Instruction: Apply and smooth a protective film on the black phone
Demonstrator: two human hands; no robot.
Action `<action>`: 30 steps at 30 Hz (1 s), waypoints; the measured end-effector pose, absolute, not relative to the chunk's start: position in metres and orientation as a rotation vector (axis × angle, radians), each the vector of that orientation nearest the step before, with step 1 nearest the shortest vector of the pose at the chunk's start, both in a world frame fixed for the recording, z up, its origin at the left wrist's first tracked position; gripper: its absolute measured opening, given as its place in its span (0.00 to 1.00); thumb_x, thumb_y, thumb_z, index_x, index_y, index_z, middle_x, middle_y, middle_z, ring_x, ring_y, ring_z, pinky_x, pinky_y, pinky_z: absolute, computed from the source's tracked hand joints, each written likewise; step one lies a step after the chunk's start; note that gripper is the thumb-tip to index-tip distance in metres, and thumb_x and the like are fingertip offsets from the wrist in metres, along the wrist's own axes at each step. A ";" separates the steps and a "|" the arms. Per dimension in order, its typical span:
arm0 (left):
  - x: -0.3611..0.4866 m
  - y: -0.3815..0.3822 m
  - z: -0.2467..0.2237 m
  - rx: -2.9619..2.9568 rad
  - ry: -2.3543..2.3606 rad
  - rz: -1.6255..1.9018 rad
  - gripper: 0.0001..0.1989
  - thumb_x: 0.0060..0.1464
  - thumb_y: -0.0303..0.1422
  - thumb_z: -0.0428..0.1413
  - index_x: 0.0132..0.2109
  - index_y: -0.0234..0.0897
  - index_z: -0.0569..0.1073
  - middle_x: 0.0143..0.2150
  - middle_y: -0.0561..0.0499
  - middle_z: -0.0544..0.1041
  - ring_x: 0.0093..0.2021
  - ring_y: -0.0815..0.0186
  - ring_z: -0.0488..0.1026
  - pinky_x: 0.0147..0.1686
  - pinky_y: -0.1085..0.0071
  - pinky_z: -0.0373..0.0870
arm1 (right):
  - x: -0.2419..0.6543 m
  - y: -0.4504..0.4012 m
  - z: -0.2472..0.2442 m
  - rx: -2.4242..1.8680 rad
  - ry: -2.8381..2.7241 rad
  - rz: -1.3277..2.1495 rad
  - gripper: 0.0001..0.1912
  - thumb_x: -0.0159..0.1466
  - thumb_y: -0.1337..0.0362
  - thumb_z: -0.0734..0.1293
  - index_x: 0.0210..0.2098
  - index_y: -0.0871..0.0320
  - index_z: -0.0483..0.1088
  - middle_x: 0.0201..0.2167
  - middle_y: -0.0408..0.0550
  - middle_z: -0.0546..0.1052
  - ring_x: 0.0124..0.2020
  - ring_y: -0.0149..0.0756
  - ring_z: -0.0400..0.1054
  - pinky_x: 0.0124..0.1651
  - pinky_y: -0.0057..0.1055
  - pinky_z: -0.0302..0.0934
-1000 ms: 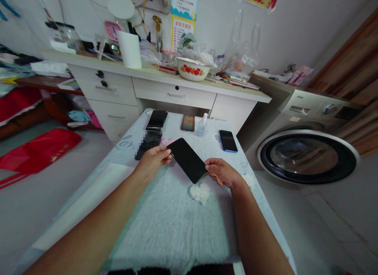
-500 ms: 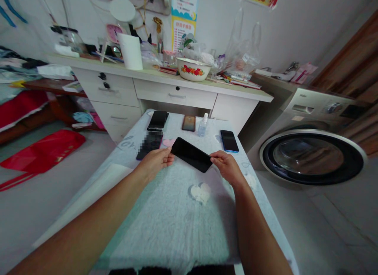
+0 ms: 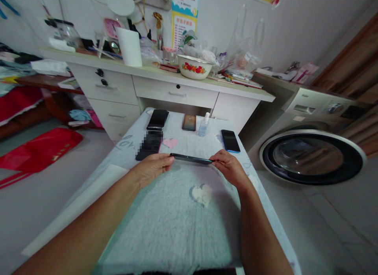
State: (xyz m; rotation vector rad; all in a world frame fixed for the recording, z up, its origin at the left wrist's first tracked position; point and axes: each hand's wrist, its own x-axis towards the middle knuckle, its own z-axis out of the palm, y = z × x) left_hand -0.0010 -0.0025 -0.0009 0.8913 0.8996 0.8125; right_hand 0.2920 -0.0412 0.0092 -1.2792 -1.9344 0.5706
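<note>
The held smartphone [image 3: 191, 159] has been tipped from its earlier angle: a second ago its dark screen faced the camera on a steep diagonal, then it showed as a narrower slab, and now it is seen nearly edge-on as a thin dark strip, running almost level and dipping slightly to the right. The left hand [image 3: 155, 168] pinches its left end and the right hand [image 3: 229, 167] pinches its right end, so the hands are apart with the smartphone spanning the space between them. It is held above the middle of the cloth-covered worktop [image 3: 177, 227], and the pink heart [image 3: 170, 143] on the cloth is now in fuller view just beyond its left end.

The pixelated dark phone [image 3: 150, 143] lies just beyond the left hand, with the black phone [image 3: 157, 119] behind it. The small pixelated device [image 3: 189, 122] and the clear spray bottle [image 3: 203, 126], standing upright, are near each other at the far side. The blue-edged phone [image 3: 230, 141] lies beyond the right hand.
</note>
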 end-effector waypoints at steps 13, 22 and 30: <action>0.003 -0.009 -0.002 1.034 1.037 0.756 0.35 0.32 0.32 0.69 0.51 0.31 0.71 0.43 0.45 0.77 0.43 0.61 0.75 0.47 0.64 0.68 | 0.278 -0.047 0.018 -1.561 -2.132 0.516 0.12 0.55 0.77 0.64 0.35 0.58 0.73 0.34 0.44 0.70 0.34 0.31 0.65 0.39 0.28 0.58; 0.005 -0.011 -0.011 1.295 1.115 0.718 0.37 0.34 0.33 0.66 0.54 0.35 0.66 0.46 0.46 0.73 0.35 0.64 0.74 0.33 0.68 0.71 | 0.283 -0.047 0.011 -1.655 -1.972 0.568 0.11 0.55 0.70 0.66 0.39 0.57 0.68 0.36 0.45 0.70 0.36 0.33 0.65 0.40 0.30 0.58; 0.002 -0.009 -0.018 1.684 1.274 0.686 0.36 0.33 0.34 0.65 0.54 0.37 0.67 0.42 0.49 0.70 0.36 0.64 0.70 0.36 0.67 0.70 | 0.267 -0.046 0.009 -1.707 -1.846 0.482 0.11 0.52 0.74 0.63 0.36 0.57 0.66 0.35 0.44 0.70 0.35 0.33 0.65 0.39 0.29 0.58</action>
